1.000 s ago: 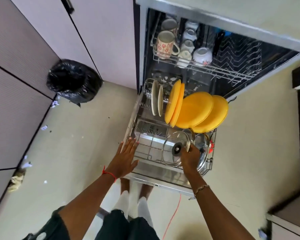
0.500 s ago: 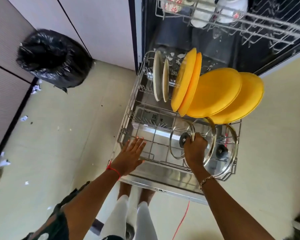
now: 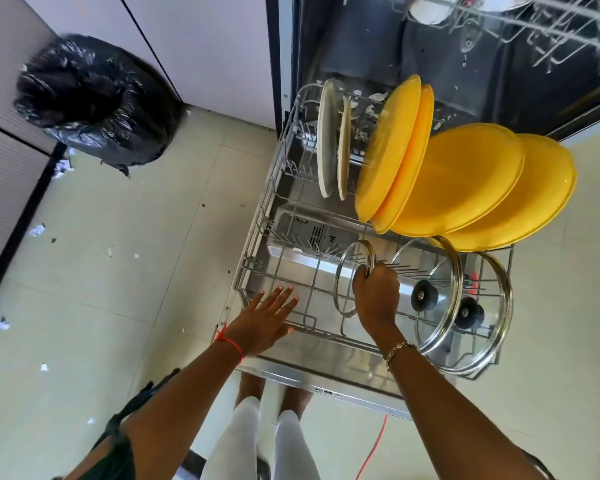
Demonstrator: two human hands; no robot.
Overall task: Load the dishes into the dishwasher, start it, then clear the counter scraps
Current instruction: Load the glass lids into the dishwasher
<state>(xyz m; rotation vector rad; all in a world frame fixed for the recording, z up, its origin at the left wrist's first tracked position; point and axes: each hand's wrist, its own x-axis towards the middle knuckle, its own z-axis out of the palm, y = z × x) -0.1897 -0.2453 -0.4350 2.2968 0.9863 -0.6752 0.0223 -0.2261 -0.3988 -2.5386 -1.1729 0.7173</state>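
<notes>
The dishwasher's lower rack [image 3: 257, 237] is pulled out over the open door. My right hand [image 3: 376, 294] grips a small glass lid [image 3: 343, 289] by its knob, holding it upright in the rack's front row. To its right two larger glass lids [image 3: 444, 292] [image 3: 492, 306] with black knobs lean in the rack. Behind them stand several yellow plates [image 3: 458, 178] and two white plates [image 3: 326, 140]. My left hand [image 3: 267, 317] rests with straight fingers on the rack's front left wires. The upper rack [image 3: 499, 15] shows at the top edge.
A bin lined with a black bag [image 3: 94, 98] stands at the left against pale cabinet doors. Paper scraps [image 3: 37, 230] lie scattered on the floor. An orange cable [image 3: 374, 448] runs under the open door [image 3: 326, 382]. My feet stand just before the door.
The view has closed in on the lower rack. My right hand has set the small glass lid more upright and further left in the rack. My left hand stays on the rack's front.
</notes>
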